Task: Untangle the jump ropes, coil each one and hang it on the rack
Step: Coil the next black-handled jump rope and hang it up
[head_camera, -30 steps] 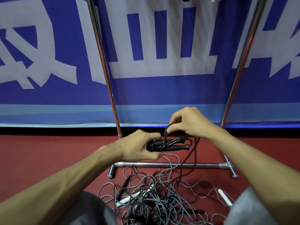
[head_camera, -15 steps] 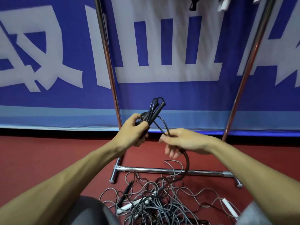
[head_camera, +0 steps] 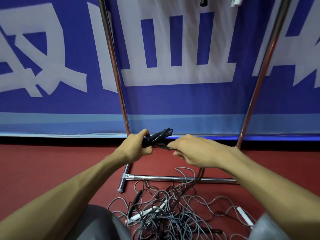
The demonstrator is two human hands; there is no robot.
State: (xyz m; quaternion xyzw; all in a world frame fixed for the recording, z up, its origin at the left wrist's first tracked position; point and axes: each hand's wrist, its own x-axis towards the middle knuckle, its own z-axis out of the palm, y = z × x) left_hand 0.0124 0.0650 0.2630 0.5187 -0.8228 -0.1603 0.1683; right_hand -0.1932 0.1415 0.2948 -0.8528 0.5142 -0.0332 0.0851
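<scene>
Rope: black handles (head_camera: 158,138) and cord held in the air, low in front of the rack (head_camera: 174,178).
Left hand (head_camera: 136,148): fist curled round the handles, which point up to the right.
Right hand (head_camera: 195,150): fingers pinch the cord just beside the handles; the cord trails down to the pile (head_camera: 169,215).
Pile: tangled grey cords with black and white handles on the red floor (head_camera: 52,167), against the rack's base bar.
Behind: blue banner (head_camera: 173,101).

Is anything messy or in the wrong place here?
Yes. The jump ropes lie in a knotted heap on the red floor by the rack's bottom bar, cords looped over each other with handles stuck inside. One dark cord runs from the right hand down into the heap.
</scene>
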